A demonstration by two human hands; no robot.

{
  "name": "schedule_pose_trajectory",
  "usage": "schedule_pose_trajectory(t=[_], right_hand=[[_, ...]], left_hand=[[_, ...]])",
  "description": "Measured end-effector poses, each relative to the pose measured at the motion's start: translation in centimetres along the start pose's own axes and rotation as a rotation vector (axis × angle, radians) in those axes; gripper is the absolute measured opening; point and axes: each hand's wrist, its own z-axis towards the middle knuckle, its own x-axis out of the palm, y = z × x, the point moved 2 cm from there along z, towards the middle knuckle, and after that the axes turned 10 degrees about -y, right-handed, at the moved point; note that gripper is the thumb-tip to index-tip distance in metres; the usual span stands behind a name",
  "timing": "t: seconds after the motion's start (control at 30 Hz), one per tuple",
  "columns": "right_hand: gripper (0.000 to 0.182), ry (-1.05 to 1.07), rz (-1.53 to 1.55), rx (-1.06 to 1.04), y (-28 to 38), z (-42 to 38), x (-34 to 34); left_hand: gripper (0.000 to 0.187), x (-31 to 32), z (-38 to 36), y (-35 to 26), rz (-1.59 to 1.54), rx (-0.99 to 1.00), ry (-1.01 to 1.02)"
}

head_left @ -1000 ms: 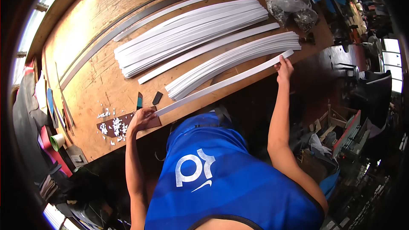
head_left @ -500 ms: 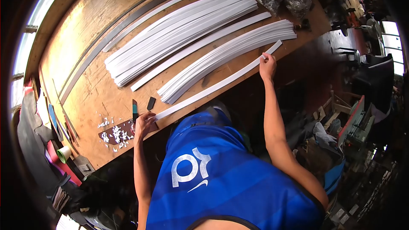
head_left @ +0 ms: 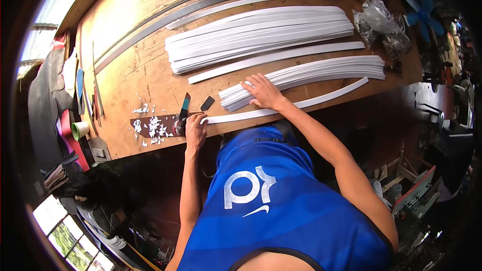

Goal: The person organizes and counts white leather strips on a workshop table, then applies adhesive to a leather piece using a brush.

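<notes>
Left hand (head_left: 195,126) pins the white strip (head_left: 301,104) end on the counter (head_left: 140,78); right hand (head_left: 264,93), fingers spread, presses flat on the strip stack (head_left: 321,72).

Single head camera, wide fisheye, looks steeply down over wearer's torso onto near workbench (head_left: 125,78) edge.

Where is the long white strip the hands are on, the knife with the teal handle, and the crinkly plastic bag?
white strip (head_left: 321,99), head view, middle of its length.
knife (head_left: 185,104), head view, teal handle.
plastic bag (head_left: 379,17), head view, crinkled middle.
</notes>
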Motion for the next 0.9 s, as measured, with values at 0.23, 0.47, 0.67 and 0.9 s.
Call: schedule_pose_trajectory(t=[0.23, 0.47, 0.67, 0.9], right_hand=[[0.063, 0.185, 0.005, 0.028, 0.3, 1.7, 0.7], [0.050, 0.085, -0.060, -0.137, 0.2, -0.3, 0.7], [0.050, 0.060, -0.089, -0.210, 0.3, 1.1, -0.7], [0.046, -0.275, 0.223, -0.056, 3.7, 8.7, -16.2]], left_hand=[[0.015, 0.7, -3.2, -0.5, -0.120, -0.121, -0.183], [0.010, 2.1, -4.1, 0.3, -0.206, -0.141, -0.219], [0.014, 2.3, -2.4, 0.4, -0.495, -0.317, -0.155], [0.035, 2.6, 4.8, -6.4, -0.693, -0.310, 0.048]])
